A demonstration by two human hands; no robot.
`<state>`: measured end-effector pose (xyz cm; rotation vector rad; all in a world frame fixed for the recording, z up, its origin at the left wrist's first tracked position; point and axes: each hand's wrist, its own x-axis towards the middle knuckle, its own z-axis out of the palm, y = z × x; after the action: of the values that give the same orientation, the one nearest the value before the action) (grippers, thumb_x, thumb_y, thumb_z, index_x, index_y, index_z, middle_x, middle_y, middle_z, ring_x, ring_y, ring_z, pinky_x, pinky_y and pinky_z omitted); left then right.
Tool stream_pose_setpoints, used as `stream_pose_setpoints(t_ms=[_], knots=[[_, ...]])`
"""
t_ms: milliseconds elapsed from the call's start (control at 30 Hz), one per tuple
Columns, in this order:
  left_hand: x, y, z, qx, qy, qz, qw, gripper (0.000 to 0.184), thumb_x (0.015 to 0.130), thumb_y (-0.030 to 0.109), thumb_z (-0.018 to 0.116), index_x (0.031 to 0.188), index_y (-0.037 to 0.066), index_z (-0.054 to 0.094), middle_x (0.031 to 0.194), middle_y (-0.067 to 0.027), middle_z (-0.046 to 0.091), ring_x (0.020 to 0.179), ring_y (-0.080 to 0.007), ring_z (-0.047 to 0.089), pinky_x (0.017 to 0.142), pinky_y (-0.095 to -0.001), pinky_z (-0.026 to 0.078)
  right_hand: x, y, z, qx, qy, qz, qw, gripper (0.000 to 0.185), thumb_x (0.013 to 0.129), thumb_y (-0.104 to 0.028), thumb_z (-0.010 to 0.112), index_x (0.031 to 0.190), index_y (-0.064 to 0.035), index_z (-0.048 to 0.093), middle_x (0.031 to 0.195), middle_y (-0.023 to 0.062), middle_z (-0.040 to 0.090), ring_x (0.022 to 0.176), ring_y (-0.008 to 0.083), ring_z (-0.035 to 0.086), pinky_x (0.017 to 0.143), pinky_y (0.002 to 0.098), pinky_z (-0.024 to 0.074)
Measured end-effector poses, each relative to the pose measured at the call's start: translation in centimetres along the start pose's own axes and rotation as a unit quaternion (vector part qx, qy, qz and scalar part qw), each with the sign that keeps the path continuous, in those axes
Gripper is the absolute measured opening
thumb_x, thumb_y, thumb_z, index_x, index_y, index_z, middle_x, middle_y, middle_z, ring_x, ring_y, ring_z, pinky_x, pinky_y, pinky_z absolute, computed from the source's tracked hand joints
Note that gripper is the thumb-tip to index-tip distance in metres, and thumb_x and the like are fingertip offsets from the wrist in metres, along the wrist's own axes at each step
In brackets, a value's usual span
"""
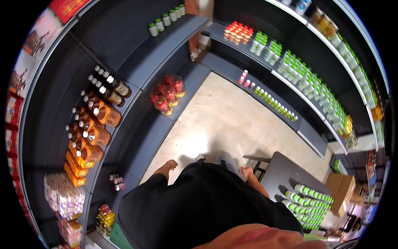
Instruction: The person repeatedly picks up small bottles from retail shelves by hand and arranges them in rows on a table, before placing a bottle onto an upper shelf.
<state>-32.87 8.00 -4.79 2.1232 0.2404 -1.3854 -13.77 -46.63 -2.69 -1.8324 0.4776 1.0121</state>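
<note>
Grey shelves [145,62] carry white-capped orange bottles [98,136], contents unclear. Left hand [171,164] near shelves; right hand [246,171] beside table [282,170], which bears rows of green-capped bottles [309,204]. Hands blurred: cannot tell whether clenched.

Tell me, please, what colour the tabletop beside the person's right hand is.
The tabletop is dark grey; it shows best in the head view.

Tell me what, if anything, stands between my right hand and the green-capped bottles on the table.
No separate object visible does: your right hand is beside the table, and only your forearm and some bare tabletop lie toward the green-capped bottles.
</note>
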Motion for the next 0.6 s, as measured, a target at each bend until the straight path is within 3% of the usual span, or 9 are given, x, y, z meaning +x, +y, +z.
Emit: stream_pose_setpoints(t_ms=[67,100,200,267,367,467,600], knots=[[-2.1,-1.6,1.4,-0.196,0.094,0.017,0.976,0.031,0.089,0.019,0.059,0.119,0.008,0.061,0.109,-0.0113,0.069,0.090,-0.0275,0.068,0.068,-0.0446,0.054,3.2,-0.3,-0.1,0.019,-0.067,0.040,0.997,0.018,0.083,-0.011,0.061,0.100,-0.0067,0.064,0.072,0.0055,0.065,0.058,0.0155,0.061,0.051,0.0325,0.0488],[-2.8,-2.1,2.3,-0.282,0.135,0.021,0.950,0.031,0.093,0.022,0.054,0.121,0.008,0.058,0.110,-0.0126,0.069,0.086,-0.0278,0.069,0.062,-0.0460,0.053,3.0,-2.8,0.9,-0.149,-0.029,0.027,0.988,0.017,0.082,-0.011,0.062,0.099,-0.0077,0.065,0.073,0.0062,0.066,0.059,0.0162,0.062,0.052,0.0336,0.0504],[-3.3,-1.6,3.0,-0.500,0.089,-0.064,0.859,0.043,0.089,0.024,0.060,0.129,0.011,0.052,0.126,-0.0144,0.062,0.105,-0.0335,0.064,0.078,-0.0547,0.053,3.6,-8.1,2.3,-0.171,-0.030,0.009,0.985,0.017,0.081,-0.012,0.063,0.097,-0.0072,0.066,0.076,0.0079,0.067,0.064,0.0170,0.064,0.055,0.0335,0.0529],[-3.5,-0.8,3.4,-0.330,0.057,0.013,0.942,0.044,0.092,0.018,0.055,0.135,0.007,0.051,0.116,-0.0143,0.066,0.108,-0.0314,0.063,0.082,-0.0534,0.053,7.0,-9.6,3.8,-0.169,-0.056,-0.034,0.983,0.016,0.083,-0.012,0.064,0.098,-0.0057,0.067,0.077,0.0092,0.068,0.065,0.0180,0.066,0.057,0.0329,0.0551],[-1.3,1.2,1.5,-0.303,0.028,0.009,0.952,0.038,0.092,0.021,0.055,0.127,0.007,0.056,0.111,-0.0149,0.067,0.104,-0.0307,0.064,0.081,-0.0524,0.054,11.2,-13.4,6.1,-0.157,-0.121,-0.046,0.979,0.018,0.086,-0.012,0.064,0.102,-0.0023,0.067,0.079,0.0109,0.069,0.064,0.0196,0.066,0.058,0.0331,0.0558],[2.6,3.8,-3.3,-0.266,0.033,0.042,0.962,0.034,0.091,0.024,0.055,0.119,0.006,0.061,0.105,-0.0155,0.068,0.100,-0.0299,0.065,0.080,-0.0513,0.054,14.0,-19.5,7.4,-0.247,-0.180,-0.134,0.943,0.020,0.087,-0.011,0.062,0.104,-0.0011,0.066,0.082,0.0120,0.069,0.067,0.0201,0.067,0.059,0.0332,0.0561],[8.7,8.2,-14.3,-0.194,0.122,0.115,0.967,0.031,0.090,0.029,0.054,0.108,0.006,0.067,0.098,-0.0162,0.069,0.094,-0.0288,0.067,0.079,-0.0499,0.054,17.8,-27.7,6.7,-0.210,-0.162,-0.179,0.947,0.021,0.088,-0.011,0.061,0.105,-0.0002,0.066,0.084,0.0126,0.069,0.072,0.0212,0.068,0.060,0.0341,0.0569]])
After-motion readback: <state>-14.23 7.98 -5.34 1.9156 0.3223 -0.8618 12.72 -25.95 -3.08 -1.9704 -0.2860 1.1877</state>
